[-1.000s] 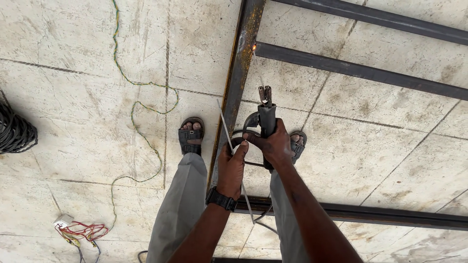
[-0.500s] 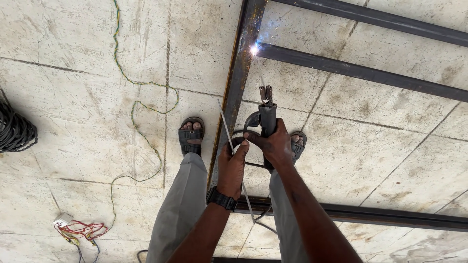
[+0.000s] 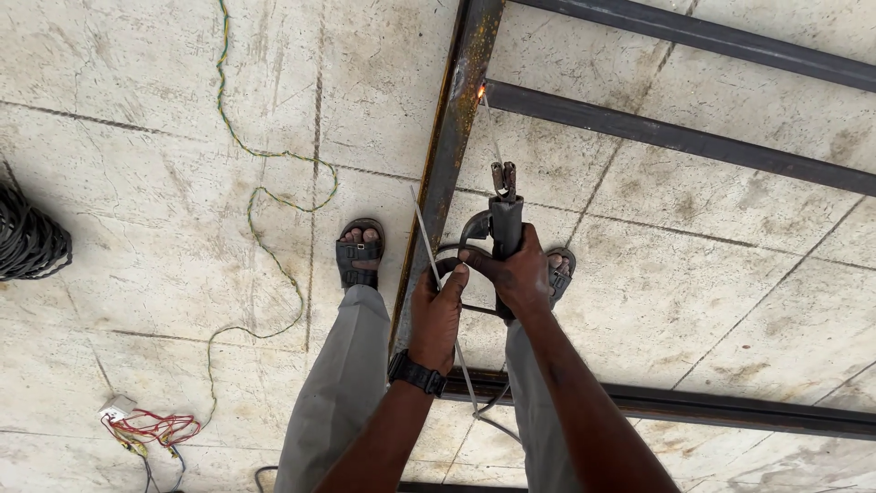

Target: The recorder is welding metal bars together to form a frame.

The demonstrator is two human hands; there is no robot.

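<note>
On the concrete floor (image 3: 182,183), seen from above: one person standing astride a rusty steel frame (image 3: 456,137) of dark bars laid flat. Right hand (image 3: 520,274): fingers wrapped fully closed around the handle of a black welding holder (image 3: 505,219), held upright over the frame. Clamp at the top of the holder gripped a thin welding rod (image 3: 491,128), which ran up to the joint where a cross bar (image 3: 675,137) met the long upright bar; a small orange spark (image 3: 481,89) showed at the rod's tip. Left hand (image 3: 438,315): closed around a loop of dark cable (image 3: 452,256) just beside the holder, with a spare thin rod (image 3: 438,274) slanting past its fingers; whether the fingers pinched that rod could not be told. Black wristwatch (image 3: 415,372) on the left wrist. Grey trousers (image 3: 338,383), dark sandals, one sandal (image 3: 359,252) left of the long bar, the other mostly hidden behind the right hand. Twisted green and yellow wire (image 3: 265,192) trailing across the floor to a small white box with red wires (image 3: 151,427) at lower left. Coil of black cable (image 3: 32,242) at the left edge.
</note>
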